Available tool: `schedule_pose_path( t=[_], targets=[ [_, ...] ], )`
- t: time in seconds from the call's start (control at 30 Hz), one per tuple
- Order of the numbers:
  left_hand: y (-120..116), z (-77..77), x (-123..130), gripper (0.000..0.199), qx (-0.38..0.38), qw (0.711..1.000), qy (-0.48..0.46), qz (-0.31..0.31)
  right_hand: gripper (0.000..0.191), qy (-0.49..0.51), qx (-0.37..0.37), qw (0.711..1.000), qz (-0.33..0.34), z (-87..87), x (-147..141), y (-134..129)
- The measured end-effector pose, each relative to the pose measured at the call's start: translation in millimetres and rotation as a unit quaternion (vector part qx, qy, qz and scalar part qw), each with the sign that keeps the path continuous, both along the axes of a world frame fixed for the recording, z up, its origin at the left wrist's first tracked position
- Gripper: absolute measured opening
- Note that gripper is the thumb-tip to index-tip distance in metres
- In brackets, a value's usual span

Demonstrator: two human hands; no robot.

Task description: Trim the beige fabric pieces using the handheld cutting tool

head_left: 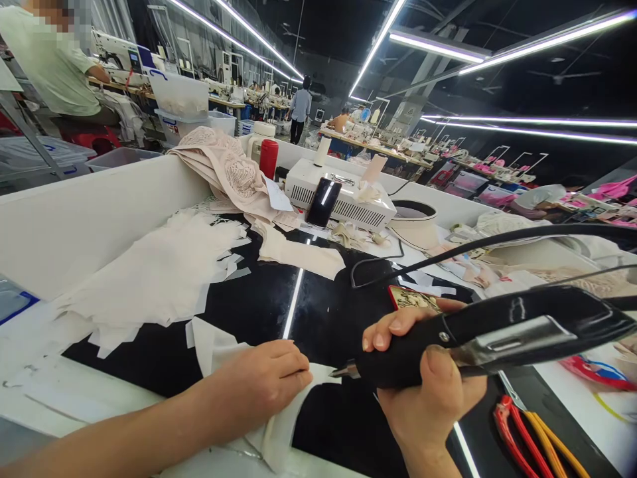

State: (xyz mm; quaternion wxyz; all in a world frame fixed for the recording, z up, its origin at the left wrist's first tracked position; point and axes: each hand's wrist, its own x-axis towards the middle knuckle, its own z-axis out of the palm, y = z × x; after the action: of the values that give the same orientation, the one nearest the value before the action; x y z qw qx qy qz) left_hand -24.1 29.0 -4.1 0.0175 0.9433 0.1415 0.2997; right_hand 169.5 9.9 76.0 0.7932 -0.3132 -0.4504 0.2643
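Tool (393,362) near tray (393,298) of small pieces (414,299)

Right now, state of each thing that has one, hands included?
Left hand: closed on white cloth
Right hand: wrapped around black tool
Phone: leaning, screen dark
Cloth pile: loose, spread
Red tray: open, holding small pieces
Ceiling lights: on
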Motion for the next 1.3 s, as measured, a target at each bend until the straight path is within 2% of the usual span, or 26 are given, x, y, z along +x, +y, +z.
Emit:
schedule_pose_path(
  t=[0.27,0.43,0.67,1.3],
  targets=[
    [-0.3,-0.1,0.1,0.022,0.000,1.000,-0.002,0.000,0.037,-0.008,-0.001,0.999,0.035,-6.7,-5.6,-6.1],
    [0.7,-1.6,0.3,0.024,-0.004,1.000,-0.001,0.000,0.032,-0.014,-0.012,0.999,0.031,-5.3,-7.4,-5.1],
    [0.3,3.4,-0.1,0.024,-0.007,1.000,0.001,-0.001,0.039,-0.007,-0.003,1.000,-0.010,-1.7,1.7,-6.1],
    [0.4,0.6,0.4,0.021,-0.007,1.000,-0.005,0.003,0.033,-0.004,-0.025,1.000,-0.002,-3.8,0.7,-7.7]
  ],
)
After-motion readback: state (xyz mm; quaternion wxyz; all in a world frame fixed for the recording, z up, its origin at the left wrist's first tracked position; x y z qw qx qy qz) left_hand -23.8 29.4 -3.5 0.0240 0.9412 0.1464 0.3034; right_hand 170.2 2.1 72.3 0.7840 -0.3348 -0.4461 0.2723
